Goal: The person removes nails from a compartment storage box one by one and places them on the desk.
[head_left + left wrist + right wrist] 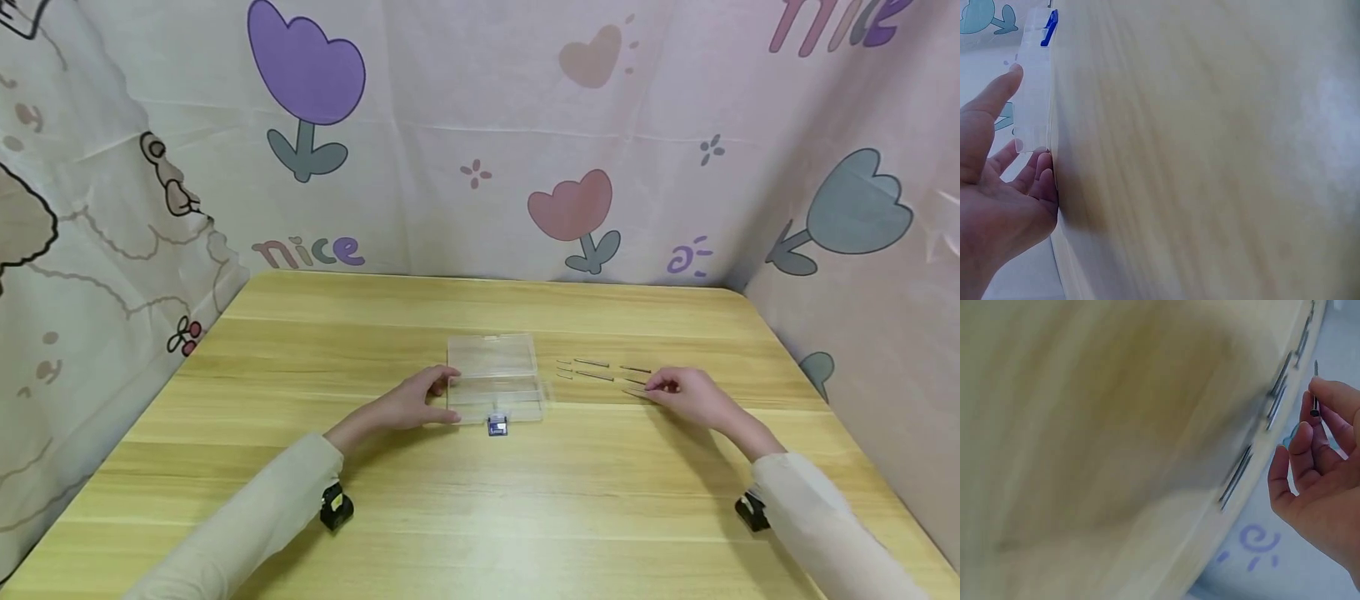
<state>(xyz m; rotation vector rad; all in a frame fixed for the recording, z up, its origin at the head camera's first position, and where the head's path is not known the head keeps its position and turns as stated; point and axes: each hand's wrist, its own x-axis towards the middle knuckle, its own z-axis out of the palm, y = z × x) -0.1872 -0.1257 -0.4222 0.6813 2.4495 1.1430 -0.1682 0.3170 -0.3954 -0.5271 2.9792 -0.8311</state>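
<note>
A clear plastic box (495,408) lies on the table with its lid (491,356) folded back, and a blue latch (498,426) is at its front edge. My left hand (412,398) holds the box's left end, thumb at the front corner and fingers along the side; the left wrist view shows the thumb on the box's front wall (1032,106). Over on the right, my right hand (693,398) pinches a nail (1315,394) between thumb and fingertips, its point facing away from the hand.
Between box and right hand, several nails lie in rough rows: longer ones (594,377), a dark one (636,369) near the fingertips, and small thin ones (564,369) closest to the box. A printed cloth (450,208) hangs behind the wooden table (480,517).
</note>
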